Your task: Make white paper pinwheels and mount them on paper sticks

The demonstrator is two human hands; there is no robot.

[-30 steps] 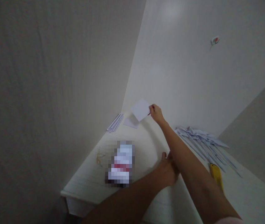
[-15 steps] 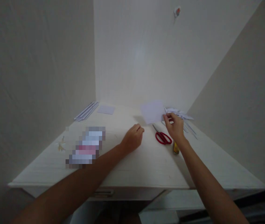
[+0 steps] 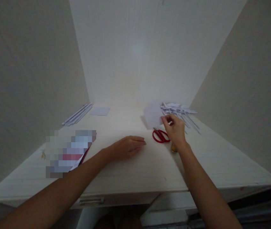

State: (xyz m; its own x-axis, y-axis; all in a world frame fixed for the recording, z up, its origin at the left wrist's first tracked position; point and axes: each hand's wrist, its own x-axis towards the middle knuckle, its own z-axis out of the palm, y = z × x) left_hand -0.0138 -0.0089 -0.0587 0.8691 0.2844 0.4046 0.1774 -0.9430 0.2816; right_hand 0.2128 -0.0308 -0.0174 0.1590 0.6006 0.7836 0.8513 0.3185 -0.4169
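Observation:
Between the thumb and fingers of my right hand [image 3: 175,128] a sheet of white paper [image 3: 152,115] is pinched by its right edge, raised over the back of the table. My left hand [image 3: 128,147] lies on its side on the tabletop [image 3: 135,175], fingers stretched out and nothing in it. Red-handled scissors [image 3: 158,136] lie between my hands, partly covered by the right one. A small yellow object [image 3: 174,148] sits under my right wrist; its kind is hidden.
Paper scraps and strips [image 3: 178,109] are piled at the back right. Folded paper strips [image 3: 78,114] and a flat paper piece [image 3: 100,111] lie at the back left. A blurred-out item [image 3: 74,152] is left of my left arm. Walls close in the table on three sides.
My left hand has come slightly nearer the table's front edge, its curled fingers now straightened. The right hand still holds the paper, which has turned a little. The camera view has shifted.

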